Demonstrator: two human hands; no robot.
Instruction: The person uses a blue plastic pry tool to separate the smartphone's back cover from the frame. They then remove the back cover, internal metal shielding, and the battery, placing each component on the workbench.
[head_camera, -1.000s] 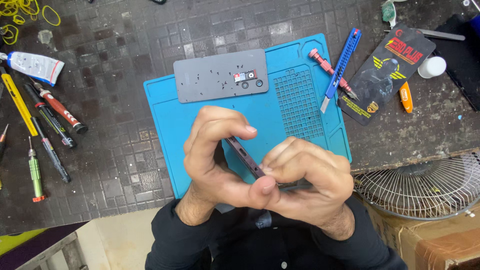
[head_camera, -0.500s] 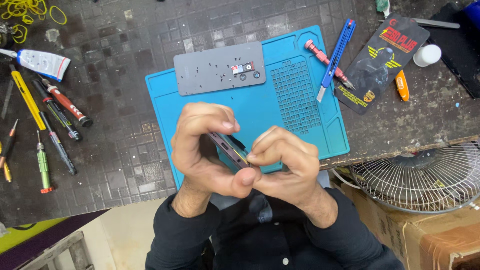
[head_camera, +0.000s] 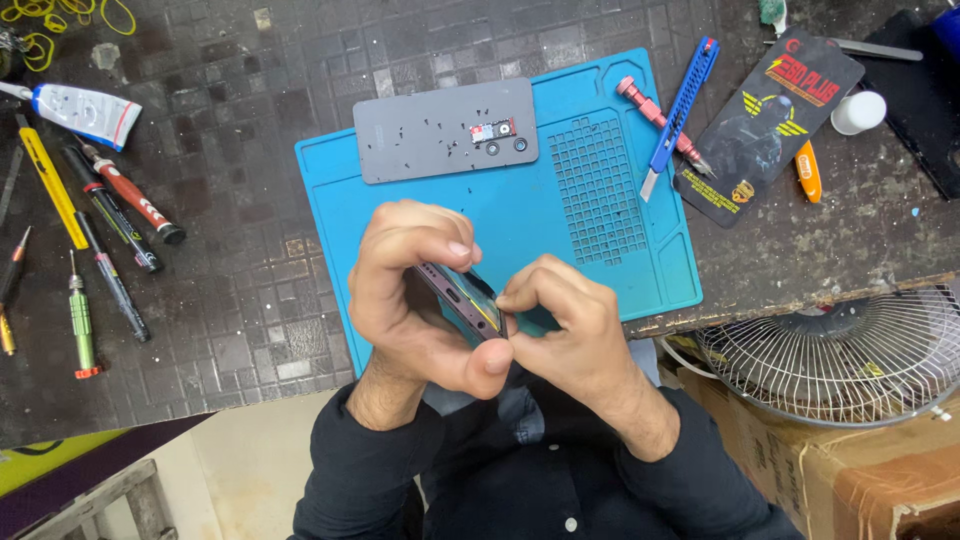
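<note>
My left hand (head_camera: 410, 295) and my right hand (head_camera: 570, 335) together grip a dark smartphone (head_camera: 462, 298), held edge-up over the near side of a blue work mat (head_camera: 600, 270). The left fingers wrap its far end and the thumb presses under its near corner. The right fingertips pinch its long edge. Most of the phone is hidden by the fingers. On the far part of the mat lies a grey phone back cover (head_camera: 445, 143) with several tiny screws and a small camera part on it.
A red screwdriver (head_camera: 660, 123) and a blue utility knife (head_camera: 680, 100) lie right of the mat, beside a dark printed packet (head_camera: 768, 122). Screwdrivers (head_camera: 110, 230) and a glue tube (head_camera: 85, 110) lie left. A wire fan guard (head_camera: 850, 350) sits on a cardboard box at lower right.
Both hands have kept hold of the phone and turned it slightly. The right fingertips now pinch nearer its long edge. The view has shifted a little.
</note>
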